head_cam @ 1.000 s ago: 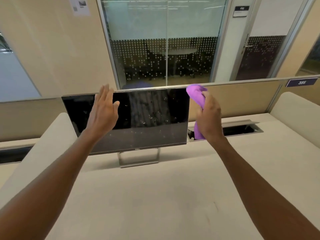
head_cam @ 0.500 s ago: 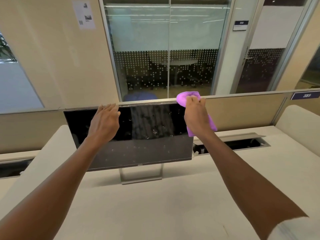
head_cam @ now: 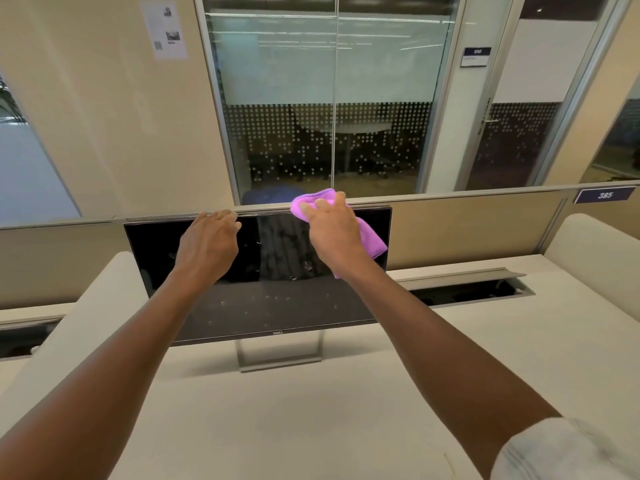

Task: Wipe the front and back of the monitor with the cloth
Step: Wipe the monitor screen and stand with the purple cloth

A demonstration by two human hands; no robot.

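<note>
I am standing at a pale desk (head_cam: 346, 427), leaning toward the monitor (head_cam: 263, 306), which is sitting on its open metal stand (head_cam: 280, 355) at 12 o'clock from me, just in front of the low partition (head_cam: 467, 220). It is looking thin and wide on a narrow foot, so I am judging it tippy and its dark glass easy to smear or scratch; the top edge seems the safest place to be steadying it, never the panel face.

My left hand (head_cam: 207, 244) is reaching to 11 o'clock with fingers hooking over the top edge of the screen, bracing it. My right hand (head_cam: 334, 233) is working at 1 o'clock, fingers lying fairly flat and pressing the purple cloth (head_cam: 372, 242) against the upper right of the screen and over its rim. The cloth is bunching softly and hanging limp below my palm, so it is handling as light, floppy microfibre that needs a flat hand to keep it spread.

Specks are showing on the lower glass, so I am judging the front far from finished and the back not yet done.

A DELL logo (head_cam: 278, 332) is reading on the bottom bezel. A blue tag (head_cam: 604, 195) at 2 o'clock is reading 385. The door sign (head_cam: 476, 57) and wall notice (head_cam: 166, 29) are too small to read
</note>
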